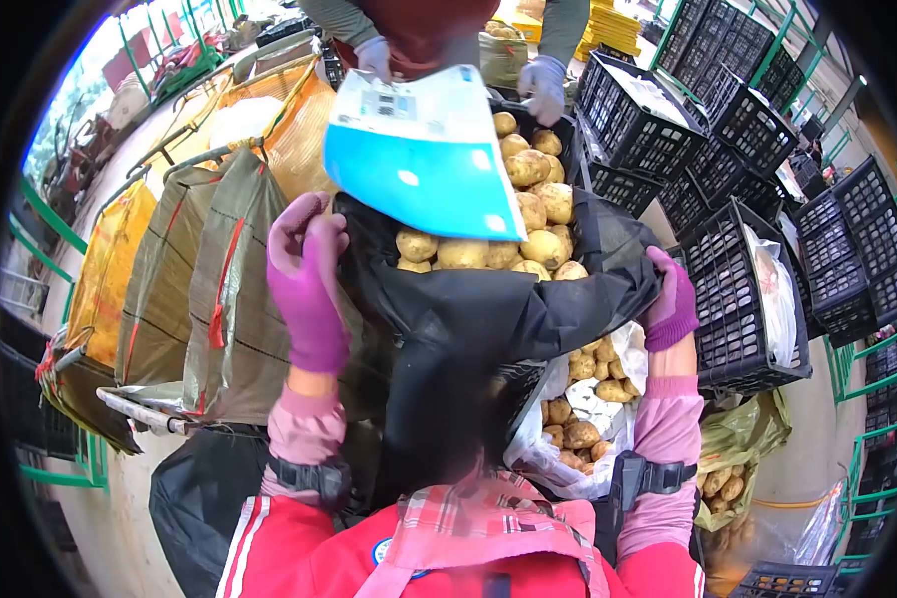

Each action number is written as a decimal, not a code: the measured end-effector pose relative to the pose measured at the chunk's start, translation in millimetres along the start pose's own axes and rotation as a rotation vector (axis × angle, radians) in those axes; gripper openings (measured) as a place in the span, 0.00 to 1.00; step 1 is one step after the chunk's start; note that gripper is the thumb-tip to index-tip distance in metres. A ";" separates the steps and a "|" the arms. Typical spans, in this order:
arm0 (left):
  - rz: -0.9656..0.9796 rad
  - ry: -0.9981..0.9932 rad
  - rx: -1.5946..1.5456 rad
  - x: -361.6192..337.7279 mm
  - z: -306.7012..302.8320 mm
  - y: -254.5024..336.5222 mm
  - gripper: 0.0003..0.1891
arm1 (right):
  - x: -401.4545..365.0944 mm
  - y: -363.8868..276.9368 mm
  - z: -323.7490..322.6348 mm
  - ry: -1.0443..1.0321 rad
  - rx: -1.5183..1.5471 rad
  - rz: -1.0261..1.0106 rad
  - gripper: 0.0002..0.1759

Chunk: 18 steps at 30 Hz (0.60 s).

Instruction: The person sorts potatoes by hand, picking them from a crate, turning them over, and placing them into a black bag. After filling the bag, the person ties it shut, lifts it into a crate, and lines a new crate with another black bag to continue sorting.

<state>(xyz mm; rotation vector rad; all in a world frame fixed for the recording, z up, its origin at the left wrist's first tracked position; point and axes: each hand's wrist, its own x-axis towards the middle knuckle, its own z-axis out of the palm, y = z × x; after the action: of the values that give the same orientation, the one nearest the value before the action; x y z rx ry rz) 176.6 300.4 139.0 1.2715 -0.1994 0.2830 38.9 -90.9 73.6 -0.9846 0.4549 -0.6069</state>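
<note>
A black liner is folded out around a crate of potatoes in front of me. My left hand, in a purple glove, has its fingers curled at the liner's left edge. On the opposite side, my right hand, also gloved in purple, closes on the liner's right edge. Over the potatoes hangs a blue and white printed sheet, covering part of them. A co-worker's gloved hand holds its top. The co-worker's other hand is by the crate's far corner.
Below the liner, a white-lined crate holds more potatoes. Stacked black crates stand to the right. Large woven sacks on a metal-framed cart line the left. A green sack of potatoes sits at lower right.
</note>
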 end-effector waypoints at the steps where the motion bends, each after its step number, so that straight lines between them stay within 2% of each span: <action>1: 0.306 -0.232 0.258 -9.5 -3.6 5.0 0.35 | 8.4 3.0 -0.5 -0.046 0.046 -0.008 0.19; 2: 0.609 -0.464 0.515 -18.5 -7.3 8.5 0.40 | 17.4 4.2 -1.1 -0.071 0.073 0.024 0.18; 4: 0.706 -0.853 0.813 -33.2 -1.7 14.4 0.47 | 16.7 -4.0 15.5 -0.121 0.122 0.091 0.18; 5: 0.691 -0.872 0.883 -35.4 -5.6 -0.1 0.43 | 8.3 -6.5 30.3 -0.004 0.085 0.021 0.14; 6: 0.677 -0.892 0.953 -37.7 -9.5 -14.6 0.39 | 13.2 -3.6 29.2 0.006 0.107 0.035 0.14; 8: 0.802 -0.861 1.121 -21.4 -26.5 -38.1 0.36 | 28.9 0.1 24.5 0.030 0.156 0.053 0.14; 9: 0.841 -0.763 0.977 -14.5 -33.3 -38.2 0.28 | 20.0 -5.3 30.2 0.025 0.128 0.082 0.13; 12: 0.314 -0.658 0.568 -4.7 -47.1 -30.5 0.22 | 24.5 -8.0 16.4 0.028 0.146 0.111 0.13; 13: 0.391 -0.632 0.629 -2.6 -42.4 -24.2 0.16 | 22.7 -6.9 14.6 0.100 0.064 0.081 0.17; 16: 0.320 -0.626 0.622 1.6 -34.3 -16.8 0.12 | -20.7 -23.5 46.0 0.034 -0.060 -0.133 0.28; 17: 0.314 -0.565 0.594 3.0 -30.9 -14.7 0.11 | -29.7 -28.4 51.0 -0.023 -0.127 -0.142 0.38; 18: 0.308 -0.504 0.565 4.8 -27.2 -12.2 0.11 | -41.9 -31.3 58.3 -0.062 -0.247 -0.232 0.38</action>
<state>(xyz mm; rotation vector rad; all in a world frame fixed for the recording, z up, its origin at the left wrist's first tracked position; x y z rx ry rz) 184.8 323.7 121.6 1.8634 -0.7936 0.2863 34.7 -39.6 132.6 -1.2996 0.3684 -0.7379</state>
